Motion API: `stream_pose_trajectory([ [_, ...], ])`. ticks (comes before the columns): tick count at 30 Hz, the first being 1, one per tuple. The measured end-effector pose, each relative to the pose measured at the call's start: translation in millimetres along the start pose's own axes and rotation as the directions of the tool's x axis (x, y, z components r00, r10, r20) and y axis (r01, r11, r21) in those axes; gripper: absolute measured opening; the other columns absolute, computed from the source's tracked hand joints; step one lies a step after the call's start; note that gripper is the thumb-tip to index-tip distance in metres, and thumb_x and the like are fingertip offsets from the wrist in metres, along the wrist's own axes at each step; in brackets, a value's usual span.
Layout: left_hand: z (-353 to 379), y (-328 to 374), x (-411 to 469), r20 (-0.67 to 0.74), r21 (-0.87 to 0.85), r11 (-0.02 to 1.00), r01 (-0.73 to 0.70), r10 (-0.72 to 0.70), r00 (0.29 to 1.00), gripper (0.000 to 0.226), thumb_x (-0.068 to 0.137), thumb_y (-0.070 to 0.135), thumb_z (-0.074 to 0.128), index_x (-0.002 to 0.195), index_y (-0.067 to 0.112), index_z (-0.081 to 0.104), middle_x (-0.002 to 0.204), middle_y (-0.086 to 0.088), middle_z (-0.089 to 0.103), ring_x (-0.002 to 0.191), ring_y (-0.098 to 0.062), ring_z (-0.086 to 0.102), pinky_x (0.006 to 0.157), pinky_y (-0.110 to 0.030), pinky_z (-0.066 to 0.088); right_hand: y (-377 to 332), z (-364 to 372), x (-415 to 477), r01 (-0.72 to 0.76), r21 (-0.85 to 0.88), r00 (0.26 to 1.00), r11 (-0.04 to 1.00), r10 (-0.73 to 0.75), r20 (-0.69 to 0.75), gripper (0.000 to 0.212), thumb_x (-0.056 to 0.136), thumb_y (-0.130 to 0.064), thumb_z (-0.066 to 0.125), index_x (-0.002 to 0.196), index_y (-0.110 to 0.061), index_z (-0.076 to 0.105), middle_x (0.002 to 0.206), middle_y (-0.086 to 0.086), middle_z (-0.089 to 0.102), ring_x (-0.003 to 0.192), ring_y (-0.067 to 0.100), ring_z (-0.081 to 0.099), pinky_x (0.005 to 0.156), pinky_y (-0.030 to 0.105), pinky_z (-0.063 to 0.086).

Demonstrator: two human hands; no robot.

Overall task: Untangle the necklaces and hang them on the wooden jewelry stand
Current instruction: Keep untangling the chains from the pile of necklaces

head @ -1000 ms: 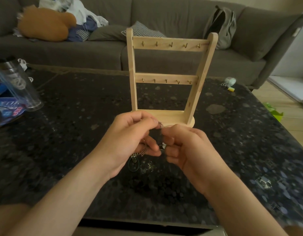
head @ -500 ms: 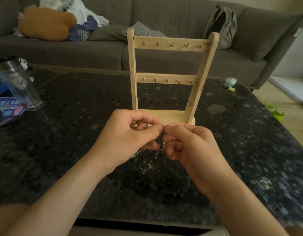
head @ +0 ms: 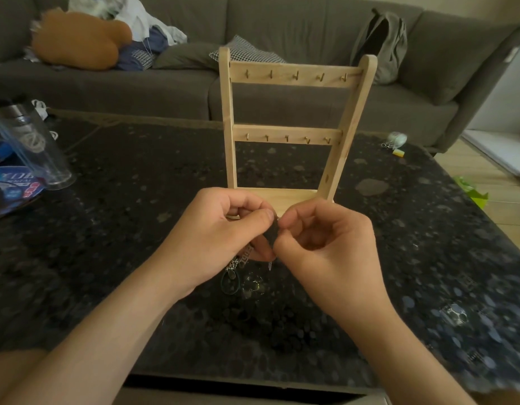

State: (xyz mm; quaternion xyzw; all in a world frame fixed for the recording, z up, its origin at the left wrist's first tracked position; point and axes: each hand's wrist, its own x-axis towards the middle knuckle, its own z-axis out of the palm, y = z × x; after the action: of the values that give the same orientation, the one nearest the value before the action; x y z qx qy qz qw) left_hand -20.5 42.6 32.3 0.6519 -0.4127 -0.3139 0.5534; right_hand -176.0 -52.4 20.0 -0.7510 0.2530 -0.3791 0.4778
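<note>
The left hand [head: 220, 238] and right hand [head: 326, 247] meet fingertip to fingertip above the dark speckled table [head: 121, 229], pinching the tangled necklaces [head: 241, 270], whose pendants dangle under the left hand. The wooden jewelry stand [head: 291, 135] stands upright just behind them, toward the far edge.

The jewelry stand [head: 228, 127] is pale wood with brass-coloured hooks [head: 296, 75], the necklaces [head: 241, 260] are silver, the bench [head: 121, 229] is black with grey speckles, the sofa [head: 282, 21] dark grey, its cushion [head: 247, 54] black-and-white checked.
</note>
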Motion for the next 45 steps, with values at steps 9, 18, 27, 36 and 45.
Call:
stream_pose_trajectory([
  [9, 4.4, 3.4, -1.6, 0.031, -0.004, 0.999, 0.035, -0.035, 0.999, 0.018, 0.105, 0.012, 0.067, 0.094, 0.008, 0.080, 0.076, -0.012, 0.078, 0.069, -0.026, 0.079, 0.061, -0.021, 0.060, 5.4, 3.7, -1.8, 0.111, -0.303, 0.972, 0.947, -0.167, -0.164, 0.016, 0.081, -0.008, 0.088, 0.084, -0.024, 0.084, 0.069, -0.016, 0.073, 0.066, 0.002, 0.072, 0.062, 0.009, 0.054],
  [18, -3.8, -6.9, 4.6, 0.070, 0.076, 0.995, -0.069, 0.064, 0.996, 0.019, 0.105, 0.016, 0.067, 0.092, 0.017, 0.081, 0.084, -0.016, 0.076, 0.068, -0.028, 0.075, 0.068, -0.037, 0.065, 8.3, 1.3, 0.9, 0.153, -0.239, 0.983, 0.959, -0.171, -0.059, 0.015, 0.085, -0.018, 0.090, 0.098, -0.025, 0.086, 0.081, -0.016, 0.078, 0.078, 0.002, 0.076, 0.072, 0.017, 0.060],
  [27, -3.9, -8.6, 5.7, 0.114, 0.229, 0.948, -0.223, 0.201, 0.973, 0.016, 0.107, 0.023, 0.065, 0.096, 0.028, 0.076, 0.085, -0.025, 0.064, 0.071, -0.037, 0.059, 0.060, -0.028, 0.051, 12.2, -2.3, 4.7, 0.085, -0.142, 0.994, 0.986, -0.073, 0.086, 0.023, 0.095, -0.014, 0.081, 0.115, -0.023, 0.083, 0.095, -0.016, 0.081, 0.091, 0.003, 0.078, 0.083, 0.025, 0.064],
  [36, -8.3, -9.7, 6.1, 0.078, 0.297, 0.924, -0.241, 0.228, 0.971, 0.013, 0.099, 0.036, 0.064, 0.094, 0.028, 0.073, 0.072, -0.019, 0.054, 0.062, -0.026, 0.051, 0.060, -0.045, 0.045, 14.1, -10.1, 7.7, -0.031, -0.114, 0.984, 0.993, 0.051, 0.169, 0.009, 0.100, -0.016, 0.073, 0.099, -0.019, 0.081, 0.077, -0.005, 0.079, 0.073, 0.010, 0.079, 0.070, 0.034, 0.067],
  [45, -3.9, -11.5, 3.6, 0.020, 0.389, 0.871, -0.300, 0.318, 0.948, 0.009, 0.107, 0.029, 0.061, 0.099, 0.033, 0.065, 0.075, -0.005, 0.059, 0.052, -0.017, 0.059, 0.049, -0.038, 0.053, 6.4, -8.5, 9.8, -0.391, 0.310, 0.905, 0.867, 0.299, 0.304, 0.018, 0.107, -0.011, 0.062, 0.101, -0.006, 0.078, 0.080, 0.011, 0.069, 0.076, 0.029, 0.075, 0.072, 0.038, 0.064],
])
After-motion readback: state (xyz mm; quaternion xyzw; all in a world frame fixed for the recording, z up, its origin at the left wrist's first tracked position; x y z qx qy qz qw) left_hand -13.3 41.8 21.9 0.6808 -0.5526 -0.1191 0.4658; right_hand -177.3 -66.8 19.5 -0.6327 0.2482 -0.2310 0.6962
